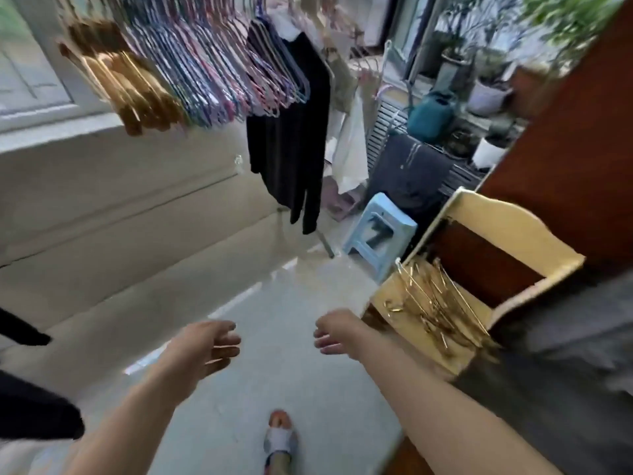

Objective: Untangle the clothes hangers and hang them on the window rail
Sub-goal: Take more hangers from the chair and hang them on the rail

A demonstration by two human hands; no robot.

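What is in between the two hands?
Nothing is held there. In the head view, between the open left hand and open right hand only the pale shiny floor shows.

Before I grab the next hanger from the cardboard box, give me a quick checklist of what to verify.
1. Left hand free: ok, fingers relaxed, holding nothing.
2. Right hand free: ok, empty, beside the cardboard box.
3. Gold hangers left in the box: ok, a bundle lies there.
4. Bundle untangled: cannot tell, the wires overlap and blur.
5. Room among the hung hangers by the window: cannot tell, they hang densely.
6. Floor ahead: ok, only the blue stool beyond.
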